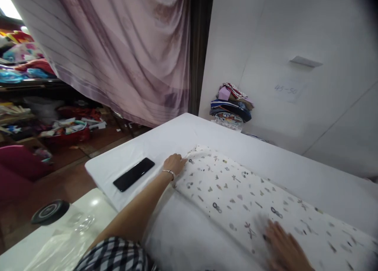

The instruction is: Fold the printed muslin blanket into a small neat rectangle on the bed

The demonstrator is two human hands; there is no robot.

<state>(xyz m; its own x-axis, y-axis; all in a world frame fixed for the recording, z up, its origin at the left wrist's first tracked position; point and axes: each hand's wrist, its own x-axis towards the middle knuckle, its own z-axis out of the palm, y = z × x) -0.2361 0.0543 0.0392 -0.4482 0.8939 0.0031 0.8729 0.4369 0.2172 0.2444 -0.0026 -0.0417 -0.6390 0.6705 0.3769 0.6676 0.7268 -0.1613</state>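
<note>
A white cloth printed with small dragonflies and leaves lies spread along the white table. My left hand, with a bracelet at its wrist, is closed on the cloth's far left corner. Over the near part of the same cloth is my right hand, smeared by motion; its fingers look stretched out flat with nothing in them. Whether its palm touches the cloth I cannot tell. A black phone lies on the table to the left of my left hand.
Folded fabrics are stacked at the table's far edge against the white wall. A pinkish curtain hangs behind. At lower left, a round black object and clear plastic lie on a lower white surface.
</note>
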